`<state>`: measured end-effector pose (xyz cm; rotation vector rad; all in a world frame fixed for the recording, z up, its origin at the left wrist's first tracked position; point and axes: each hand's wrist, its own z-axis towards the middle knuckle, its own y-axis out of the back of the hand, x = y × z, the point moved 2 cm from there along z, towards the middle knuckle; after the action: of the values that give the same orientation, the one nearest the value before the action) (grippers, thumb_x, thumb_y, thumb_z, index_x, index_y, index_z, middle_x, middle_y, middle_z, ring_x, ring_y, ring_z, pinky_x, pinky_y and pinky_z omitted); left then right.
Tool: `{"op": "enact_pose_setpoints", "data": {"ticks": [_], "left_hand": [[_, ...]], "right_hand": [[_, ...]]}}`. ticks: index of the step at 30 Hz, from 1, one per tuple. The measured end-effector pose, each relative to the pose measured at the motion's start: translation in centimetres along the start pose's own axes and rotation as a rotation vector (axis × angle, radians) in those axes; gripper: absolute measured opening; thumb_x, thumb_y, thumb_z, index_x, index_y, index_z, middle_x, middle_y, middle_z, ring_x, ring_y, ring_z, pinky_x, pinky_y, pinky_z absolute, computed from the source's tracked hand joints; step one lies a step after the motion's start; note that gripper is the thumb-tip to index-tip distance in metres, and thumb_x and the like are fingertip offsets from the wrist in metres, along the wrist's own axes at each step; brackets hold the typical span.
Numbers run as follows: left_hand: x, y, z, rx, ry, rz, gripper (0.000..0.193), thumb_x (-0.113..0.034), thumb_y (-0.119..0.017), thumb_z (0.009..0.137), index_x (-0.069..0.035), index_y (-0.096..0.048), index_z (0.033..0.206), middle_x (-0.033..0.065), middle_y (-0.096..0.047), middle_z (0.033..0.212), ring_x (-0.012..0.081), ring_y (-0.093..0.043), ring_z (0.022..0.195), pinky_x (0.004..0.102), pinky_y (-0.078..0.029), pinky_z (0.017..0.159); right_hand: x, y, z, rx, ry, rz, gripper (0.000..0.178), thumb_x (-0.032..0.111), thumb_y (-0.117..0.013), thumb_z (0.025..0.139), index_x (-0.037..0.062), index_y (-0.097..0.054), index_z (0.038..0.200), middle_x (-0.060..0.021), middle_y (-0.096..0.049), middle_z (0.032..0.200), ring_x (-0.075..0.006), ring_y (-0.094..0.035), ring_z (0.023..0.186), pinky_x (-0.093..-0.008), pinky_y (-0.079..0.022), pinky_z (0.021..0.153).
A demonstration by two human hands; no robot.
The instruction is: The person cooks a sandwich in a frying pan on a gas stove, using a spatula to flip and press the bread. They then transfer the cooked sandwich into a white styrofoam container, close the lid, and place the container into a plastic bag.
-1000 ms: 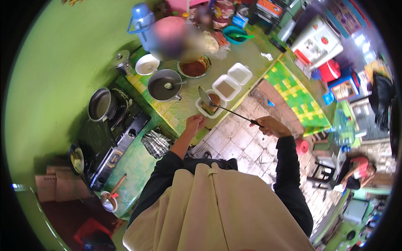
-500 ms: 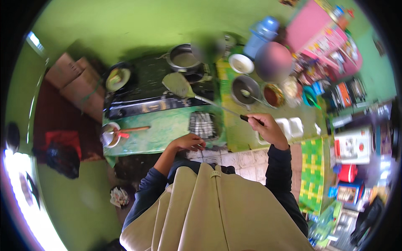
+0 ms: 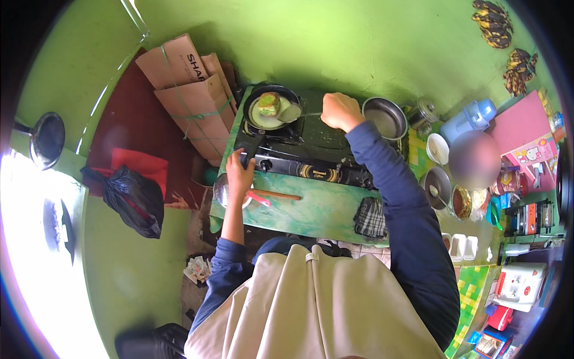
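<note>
On the stove's left burner sits a black frying pan [image 3: 246, 113] holding a pale layer and a thick, browned green-and-yellow piece of food [image 3: 268, 103]. My left hand [image 3: 240, 176] is closed around the pan's black handle, which points toward me. A spatula [image 3: 290, 113] is in my right hand [image 3: 341, 112], gripped from above at its handle end. Its broad blade lies inside the pan, beside the food's right side. My fist hides the spatula's handle. The black two-burner stove [image 3: 317, 152] stands on a green-topped table [image 3: 281, 215].
A dark pot [image 3: 385, 118] rests at the stove's right. Near the table's front are a checked cloth [image 3: 371, 218] and a wooden-handled utensil [image 3: 278, 195] by a bowl. Tied cardboard [image 3: 191, 102] leans at left. Bowls, including a white one [image 3: 437, 148], stand on the right table.
My view has swung left. My right hand has brought the spatula from over the right table into the frying pan. My left hand has moved from the table's front edge to the pan's handle.
</note>
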<state>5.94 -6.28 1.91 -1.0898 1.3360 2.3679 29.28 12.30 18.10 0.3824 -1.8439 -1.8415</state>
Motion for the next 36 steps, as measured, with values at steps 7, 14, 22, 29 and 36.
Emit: {"op": "enact_pose_setpoints", "data": {"ticks": [7,14,22,29,36], "left_hand": [[3.8,-4.5,2.4,0.335,0.421,-0.429,0.054,-0.018,-0.065,0.081,0.001,-0.043,0.127,0.0147,-0.064,0.082,0.02,-0.062,0.062,0.0311,-0.049,0.058],[4.3,-4.3,2.8,0.284,0.337,-0.309,0.046,-0.014,-0.065,0.079,0.001,-0.052,0.121,0.0116,-0.063,0.075,0.015,-0.059,0.057,0.0297,-0.048,0.055],[3.9,-3.4,3.4,0.273,0.37,-0.408,0.045,-0.015,-0.068,0.077,0.003,-0.056,0.116,0.0079,-0.063,0.072,0.0114,-0.057,0.055,0.0273,-0.046,0.052],[3.0,-2.5,4.0,0.339,0.398,-0.47,0.045,-0.017,-0.067,0.079,0.005,-0.055,0.116,0.0048,-0.061,0.073,0.0084,-0.054,0.054,0.0231,-0.043,0.048],[2.6,-3.0,3.8,0.373,0.453,-0.525,0.043,-0.019,-0.063,0.085,0.004,-0.052,0.12,0.0025,-0.061,0.08,0.0043,-0.049,0.054,0.0189,-0.041,0.046]], "right_hand": [[4.0,-4.6,3.0,-0.03,-0.102,0.098,0.018,0.013,-0.054,0.07,0.0041,-0.069,0.075,-0.0213,-0.065,0.079,-0.0371,-0.065,0.075,-0.0441,-0.052,0.066],[5.1,-17.7,1.1,-0.006,-0.321,0.505,0.022,0.015,-0.054,0.082,-0.004,-0.064,0.082,-0.0261,-0.063,0.083,-0.041,-0.062,0.084,-0.0463,-0.049,0.076],[2.6,-19.8,-1.2,-0.177,-0.287,0.771,0.028,0.016,-0.058,0.084,-0.0036,-0.063,0.102,-0.0234,-0.064,0.096,-0.0339,-0.063,0.09,-0.0367,-0.048,0.08],[2.2,-11.5,-4.2,-0.373,-0.141,0.123,0.039,0.002,-0.057,0.075,0.0023,-0.058,0.115,-0.0151,-0.058,0.086,-0.0308,-0.06,0.074,-0.0373,-0.05,0.065],[2.9,-11.3,-5.4,-0.438,0.011,-0.045,0.053,-0.005,-0.057,0.069,0.0042,-0.053,0.121,-0.0118,-0.05,0.088,-0.0269,-0.058,0.074,-0.0369,-0.049,0.06]]}}
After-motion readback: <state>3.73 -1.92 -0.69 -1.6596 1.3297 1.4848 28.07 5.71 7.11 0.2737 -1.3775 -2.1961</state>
